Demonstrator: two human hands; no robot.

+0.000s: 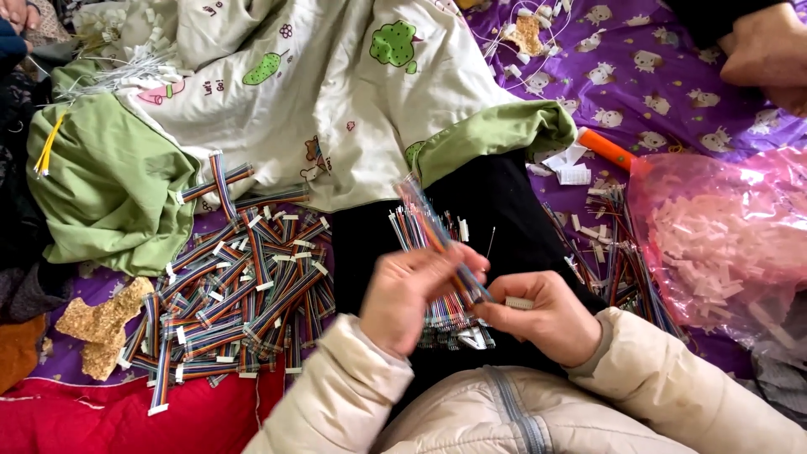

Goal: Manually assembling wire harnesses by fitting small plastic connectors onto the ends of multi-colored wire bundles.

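A purple printed bedsheet [672, 92] forms the work surface, seen from above. The landmark is the black cloth [496, 210] spread over the person's lap, apparently a dark backing against which thin wires show clearly. Above and left of it lies a cream-and-green quilt [319, 92]; to its right, a pink plastic bag [723, 235] of small white connector housings, seemingly kept within reach. Left of the cloth sits a heap of finished rainbow ribbon cables [235, 294], white plugs at their ends. On the cloth itself rests a bundle of loose coloured wires [441, 315]. Directly over that bundle the left hand [412, 294] pinches one multicoloured ribbon cable [437, 235] between thumb and fingers, its free end angled up and away. The right hand [546, 315] closes thumb and forefinger on the cable's lower end, with a white connector [519, 302] lying against the fingers. Another person's hand [765, 50] rests far upper right.
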